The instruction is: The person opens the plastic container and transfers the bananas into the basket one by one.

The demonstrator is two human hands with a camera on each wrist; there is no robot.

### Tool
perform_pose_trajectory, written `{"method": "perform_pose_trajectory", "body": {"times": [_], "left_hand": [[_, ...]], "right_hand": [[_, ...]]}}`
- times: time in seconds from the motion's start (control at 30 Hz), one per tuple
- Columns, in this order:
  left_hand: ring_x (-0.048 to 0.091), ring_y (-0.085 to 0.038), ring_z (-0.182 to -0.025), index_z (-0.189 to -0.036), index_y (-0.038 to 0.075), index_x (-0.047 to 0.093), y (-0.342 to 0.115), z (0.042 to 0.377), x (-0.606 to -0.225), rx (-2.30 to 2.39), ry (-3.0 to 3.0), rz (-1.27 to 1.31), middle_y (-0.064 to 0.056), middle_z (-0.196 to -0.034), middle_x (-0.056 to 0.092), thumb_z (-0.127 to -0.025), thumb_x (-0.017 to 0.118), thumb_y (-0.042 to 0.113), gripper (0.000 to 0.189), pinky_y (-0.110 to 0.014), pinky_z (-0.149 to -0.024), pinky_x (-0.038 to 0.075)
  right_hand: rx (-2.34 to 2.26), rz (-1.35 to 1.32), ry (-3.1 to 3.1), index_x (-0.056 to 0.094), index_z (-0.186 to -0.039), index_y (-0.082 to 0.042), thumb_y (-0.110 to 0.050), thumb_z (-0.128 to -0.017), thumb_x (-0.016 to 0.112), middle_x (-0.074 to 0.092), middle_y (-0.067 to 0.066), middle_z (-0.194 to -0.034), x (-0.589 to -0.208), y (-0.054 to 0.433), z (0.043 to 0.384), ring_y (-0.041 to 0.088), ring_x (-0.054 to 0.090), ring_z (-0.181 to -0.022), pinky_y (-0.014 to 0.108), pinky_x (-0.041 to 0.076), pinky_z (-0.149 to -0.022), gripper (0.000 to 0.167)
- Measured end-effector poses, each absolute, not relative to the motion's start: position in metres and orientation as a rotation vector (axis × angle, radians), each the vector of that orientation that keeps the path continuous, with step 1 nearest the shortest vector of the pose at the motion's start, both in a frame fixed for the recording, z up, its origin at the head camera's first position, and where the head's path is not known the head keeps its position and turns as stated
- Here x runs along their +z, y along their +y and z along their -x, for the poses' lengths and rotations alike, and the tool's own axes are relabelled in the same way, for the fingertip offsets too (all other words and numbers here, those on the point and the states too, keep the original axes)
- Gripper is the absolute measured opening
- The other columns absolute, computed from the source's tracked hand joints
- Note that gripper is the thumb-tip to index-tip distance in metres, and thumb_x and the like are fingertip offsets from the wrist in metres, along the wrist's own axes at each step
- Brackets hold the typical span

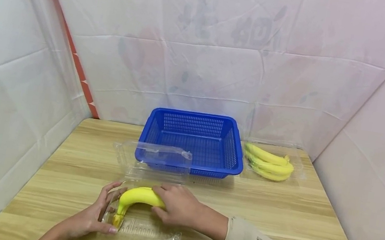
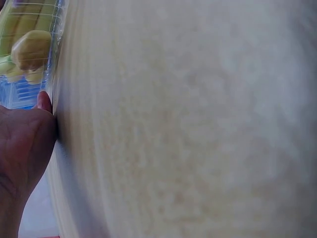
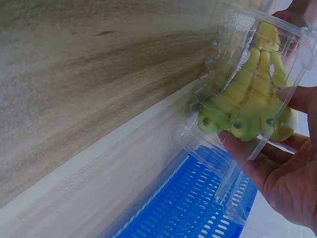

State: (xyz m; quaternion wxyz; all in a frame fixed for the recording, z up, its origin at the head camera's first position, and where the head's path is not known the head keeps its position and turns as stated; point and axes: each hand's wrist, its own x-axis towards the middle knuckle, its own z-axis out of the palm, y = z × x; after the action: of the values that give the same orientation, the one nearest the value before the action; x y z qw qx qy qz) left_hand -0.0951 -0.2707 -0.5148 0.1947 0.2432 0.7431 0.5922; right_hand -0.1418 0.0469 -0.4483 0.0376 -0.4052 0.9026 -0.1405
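Note:
A bunch of yellow bananas (image 1: 140, 196) lies in the base of a clear plastic clamshell box (image 1: 144, 232), stem toward the left. My right hand (image 1: 180, 208) grips the bunch at its right end, thumb in front and fingers over the top. At the box's left end, my left hand (image 1: 92, 215) holds the wall between thumb and fingers. The open lid (image 1: 162, 165) leans back over the basket's front edge. In the right wrist view, the green-tipped ends of the bananas (image 3: 242, 116) show between the fingers of my right hand (image 3: 292, 193).
Behind the box stands a blue mesh basket (image 1: 197, 114) with nothing in it. To its right, a second bunch of bananas (image 1: 270, 166) lies in clear plastic packaging. The wooden table (image 1: 274, 221) meets white printed sheets (image 1: 204, 67) at the back and sides.

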Motion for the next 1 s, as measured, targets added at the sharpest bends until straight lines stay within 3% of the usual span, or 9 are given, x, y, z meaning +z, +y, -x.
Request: {"method": "perform_pose_trajectory", "body": {"times": [0.23, 0.6, 0.83, 1.0], "left_hand": [[0.035, 0.020, -0.141, -0.166, 0.007, -0.012, -0.272, 0.093, -0.516, 1.698, 2.048, -0.680, -0.045, -0.169, 0.001, -0.090, 0.076, -0.001, 0.117, -0.022, -0.106, 0.045], [0.029, 0.028, -0.139, -0.166, 0.011, -0.008, -0.268, 0.091, -0.510, 1.687, 2.066, -0.584, -0.043, -0.169, 0.007, -0.088, 0.079, 0.003, 0.117, -0.017, -0.107, 0.040], [0.031, 0.024, -0.141, -0.166, 0.008, -0.009, -0.267, 0.091, -0.511, 1.715, 2.049, -0.645, -0.045, -0.167, 0.006, -0.089, 0.077, 0.001, 0.115, -0.020, -0.105, 0.043], [0.029, 0.026, -0.142, -0.165, 0.007, -0.009, -0.268, 0.092, -0.511, 1.728, 2.039, -0.670, -0.048, -0.166, 0.002, -0.089, 0.076, 0.000, 0.114, -0.020, -0.104, 0.043]], "right_hand": [[-0.500, 1.253, 2.792, 0.064, -0.141, -0.013, -0.037, -0.100, 0.072, 0.074, -0.001, -0.109, -0.443, 0.052, 0.140, 0.004, 0.061, -0.078, 0.018, 0.054, -0.070, 0.048], [-0.631, 1.275, 2.858, 0.064, -0.134, -0.014, -0.034, -0.101, 0.071, 0.065, -0.010, -0.091, -0.426, 0.068, 0.139, 0.003, 0.053, -0.075, 0.019, 0.049, -0.067, 0.039], [-0.691, 1.343, 2.973, 0.065, -0.139, -0.011, -0.032, -0.099, 0.073, 0.075, -0.004, -0.106, -0.415, 0.081, 0.137, 0.005, 0.060, -0.080, 0.023, 0.055, -0.071, 0.046], [-0.791, 1.391, 3.010, 0.067, -0.137, -0.010, -0.029, -0.098, 0.074, 0.077, -0.002, -0.106, -0.405, 0.089, 0.137, 0.005, 0.061, -0.079, 0.020, 0.054, -0.067, 0.044]]}}
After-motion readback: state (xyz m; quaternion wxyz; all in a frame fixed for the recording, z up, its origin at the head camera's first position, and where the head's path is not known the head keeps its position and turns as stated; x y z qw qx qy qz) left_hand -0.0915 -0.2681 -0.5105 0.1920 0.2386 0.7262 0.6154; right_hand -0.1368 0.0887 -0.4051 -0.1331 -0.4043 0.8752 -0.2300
